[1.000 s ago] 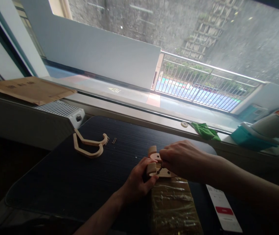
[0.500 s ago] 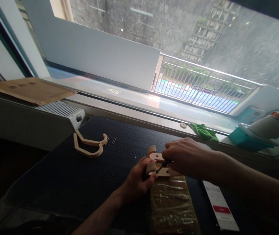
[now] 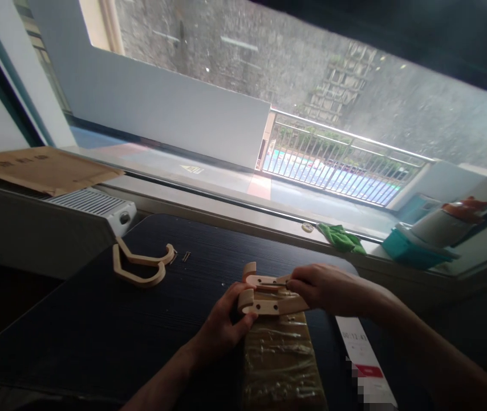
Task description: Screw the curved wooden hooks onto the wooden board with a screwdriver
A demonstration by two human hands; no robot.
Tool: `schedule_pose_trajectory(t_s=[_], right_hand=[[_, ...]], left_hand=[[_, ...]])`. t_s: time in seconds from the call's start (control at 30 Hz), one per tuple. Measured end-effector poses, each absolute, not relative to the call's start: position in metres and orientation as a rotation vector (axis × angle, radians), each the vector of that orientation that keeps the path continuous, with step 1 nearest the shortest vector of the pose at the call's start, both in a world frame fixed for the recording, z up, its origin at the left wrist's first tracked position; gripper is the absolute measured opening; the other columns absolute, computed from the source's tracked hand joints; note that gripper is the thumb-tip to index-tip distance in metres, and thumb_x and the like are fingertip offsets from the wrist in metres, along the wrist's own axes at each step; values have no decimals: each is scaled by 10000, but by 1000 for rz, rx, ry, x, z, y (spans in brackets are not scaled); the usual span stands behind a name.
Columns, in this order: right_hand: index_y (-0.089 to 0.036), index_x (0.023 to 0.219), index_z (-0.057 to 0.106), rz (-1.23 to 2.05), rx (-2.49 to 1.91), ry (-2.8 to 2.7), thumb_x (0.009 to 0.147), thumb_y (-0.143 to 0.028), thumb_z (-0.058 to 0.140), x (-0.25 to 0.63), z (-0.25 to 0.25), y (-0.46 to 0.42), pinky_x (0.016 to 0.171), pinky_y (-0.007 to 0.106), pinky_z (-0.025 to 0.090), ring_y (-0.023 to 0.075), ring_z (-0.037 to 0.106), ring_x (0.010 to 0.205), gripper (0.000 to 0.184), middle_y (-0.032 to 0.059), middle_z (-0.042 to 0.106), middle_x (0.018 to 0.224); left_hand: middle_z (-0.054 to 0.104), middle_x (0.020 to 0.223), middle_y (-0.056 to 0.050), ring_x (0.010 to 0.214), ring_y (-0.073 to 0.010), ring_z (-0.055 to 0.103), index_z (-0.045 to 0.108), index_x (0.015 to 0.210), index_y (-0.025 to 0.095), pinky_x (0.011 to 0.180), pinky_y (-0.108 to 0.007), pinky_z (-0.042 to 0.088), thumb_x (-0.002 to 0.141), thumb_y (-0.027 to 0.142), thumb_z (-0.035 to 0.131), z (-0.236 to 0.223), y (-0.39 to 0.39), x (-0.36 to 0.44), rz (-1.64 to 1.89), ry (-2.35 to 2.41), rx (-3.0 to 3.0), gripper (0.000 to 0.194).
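Two pale wooden hooks lie side by side across a tape-wrapped cardboard box (image 3: 284, 348). My left hand (image 3: 226, 319) grips the curled end of the nearer wooden hook (image 3: 267, 307), thumb in front and fingers behind. Two dark screw holes show in that hook's flat part. Behind it is the farther wooden hook (image 3: 250, 269), also with holes. My right hand (image 3: 327, 287) is closed around a screwdriver, its handle mostly hidden. The thin screwdriver shaft (image 3: 272, 284) points left, almost level, across the farther hook; whether its tip touches anything I cannot tell.
Two more wooden hooks (image 3: 141, 279) rest on the dark table (image 3: 98, 319) at the left, with a few screws (image 3: 186, 256) beside them. Right of the box lies a phone (image 3: 365, 359). A green cloth (image 3: 341, 238) and teal container (image 3: 414, 248) sit on the windowsill.
The screwdriver has left the nearer hook's hole and swung from a steep slant to nearly level over the farther hook. My left hand keeps its grip. The camera view has shifted slightly.
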State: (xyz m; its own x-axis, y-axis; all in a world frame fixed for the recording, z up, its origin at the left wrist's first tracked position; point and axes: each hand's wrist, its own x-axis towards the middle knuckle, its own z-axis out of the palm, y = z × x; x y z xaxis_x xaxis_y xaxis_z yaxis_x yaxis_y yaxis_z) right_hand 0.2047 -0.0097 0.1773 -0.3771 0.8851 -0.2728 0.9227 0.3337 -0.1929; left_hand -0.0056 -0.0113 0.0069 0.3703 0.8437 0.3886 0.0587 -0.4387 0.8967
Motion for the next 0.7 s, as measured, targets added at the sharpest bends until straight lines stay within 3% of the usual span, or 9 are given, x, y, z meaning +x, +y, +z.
schedule_pose_trajectory(t_s=[0.07, 0.17, 0.33, 0.47, 0.6, 0.7], right_hand=[[-229, 939, 594, -661, 1887, 2551, 891, -403, 376, 226, 169, -27, 599, 239, 407, 137, 556, 691, 282, -2, 637, 791], [-203, 982, 555, -769, 2277, 2592, 849, -432, 452, 257, 138, -50, 716, 273, 448, 182, 586, 856, 284, 41, 648, 919], [-190, 1033, 606, -959, 3016, 2257, 710, -599, 554, 267, 66, -60, 744, 310, 471, 267, 591, 994, 524, 84, 683, 967], [-184, 1086, 627, -1223, 3133, 2305, 679, -582, 592, 239, 42, -55, 772, 320, 480, 268, 611, 960, 570, 63, 704, 929], [-163, 878, 669, -1649, 3015, 2436, 675, -544, 617, 223, 36, -52, 701, 295, 506, 267, 636, 873, 435, 61, 712, 861], [-160, 858, 669, -1837, 3018, 2342, 681, -529, 623, 220, 32, -52, 660, 282, 511, 258, 643, 816, 412, 58, 712, 827]], left_hand=[[567, 1146, -36, 1056, -202, 541, 440, 1209, 248, 922, -310, 433, 820, 176, 556, 10, -16, -6, 1113, 841, 1720, 411], [543, 1222, -38, 1077, -215, 538, 382, 1278, 263, 954, -338, 416, 797, 217, 581, 12, -31, -5, 1039, 989, 1550, 522], [455, 1344, -86, 1271, -271, 382, 329, 1327, 213, 1063, -392, 300, 726, 254, 614, 11, -48, 7, 1109, 1069, 1332, 666], [395, 1395, -109, 1286, -295, 361, 308, 1349, 203, 1059, -417, 297, 683, 253, 645, 11, -47, 17, 1093, 1064, 1306, 748], [465, 1326, -88, 1240, -273, 419, 365, 1300, 217, 1031, -416, 332, 714, 257, 619, 13, -47, 20, 1080, 1024, 1344, 640], [515, 1262, -74, 1190, -261, 467, 379, 1276, 227, 1009, -410, 353, 716, 239, 609, 10, -48, 21, 1104, 1023, 1357, 605]])
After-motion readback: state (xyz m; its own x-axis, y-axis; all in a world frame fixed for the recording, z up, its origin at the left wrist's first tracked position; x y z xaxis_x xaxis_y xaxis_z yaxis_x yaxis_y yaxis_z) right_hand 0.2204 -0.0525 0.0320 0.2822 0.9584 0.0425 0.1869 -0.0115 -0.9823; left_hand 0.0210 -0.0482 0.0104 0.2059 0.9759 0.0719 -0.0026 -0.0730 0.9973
